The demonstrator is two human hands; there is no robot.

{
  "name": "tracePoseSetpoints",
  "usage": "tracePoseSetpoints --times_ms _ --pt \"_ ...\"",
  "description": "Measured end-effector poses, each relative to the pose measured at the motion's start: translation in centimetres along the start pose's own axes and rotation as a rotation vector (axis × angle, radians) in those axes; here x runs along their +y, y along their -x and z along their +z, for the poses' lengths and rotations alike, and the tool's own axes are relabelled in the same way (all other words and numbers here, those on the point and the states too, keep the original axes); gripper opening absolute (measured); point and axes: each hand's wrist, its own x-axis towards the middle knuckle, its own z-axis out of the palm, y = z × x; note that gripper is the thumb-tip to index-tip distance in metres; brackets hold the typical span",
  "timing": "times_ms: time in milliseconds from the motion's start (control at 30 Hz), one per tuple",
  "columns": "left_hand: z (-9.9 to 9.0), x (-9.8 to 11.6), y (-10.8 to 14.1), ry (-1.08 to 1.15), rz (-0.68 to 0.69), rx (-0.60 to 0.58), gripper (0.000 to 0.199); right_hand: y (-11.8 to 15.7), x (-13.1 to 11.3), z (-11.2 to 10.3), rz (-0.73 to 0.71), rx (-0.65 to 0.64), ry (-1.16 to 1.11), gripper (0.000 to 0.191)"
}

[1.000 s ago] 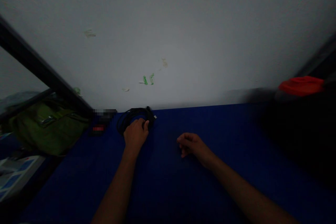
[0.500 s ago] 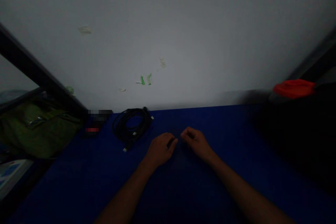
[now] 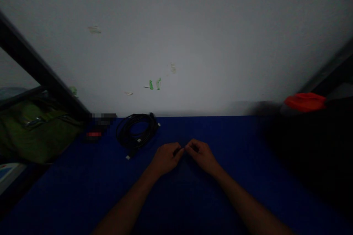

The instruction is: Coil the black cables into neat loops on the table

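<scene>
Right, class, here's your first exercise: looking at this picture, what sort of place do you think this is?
Probably a plain room in a home, though it's hard to be sure: a blue-covered table stands against a scuffed white wall, with a coiled black cable on it and a green bag nearby.

- blurred block (image 3: 103, 118) at wall base: unreadable
- red-marked item (image 3: 93, 134) below it: too dark
- fingers (image 3: 193, 147): can't tell if anything's held
- dark mass (image 3: 309, 143), far right: unidentifiable
- green bag (image 3: 35, 132): cut off by left edge

Left hand (image 3: 166, 159), right hand (image 3: 200, 155), coiled black cable (image 3: 135, 131)
</scene>
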Motion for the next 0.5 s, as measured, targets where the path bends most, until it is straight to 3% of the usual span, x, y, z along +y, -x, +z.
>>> tracePoseSetpoints --times_ms 500 --pt "-0.02 0.05 0.01 -0.031 -0.006 -0.019 0.027 0.00 0.41 0.31 -0.010 -0.005 0.061 0.022"
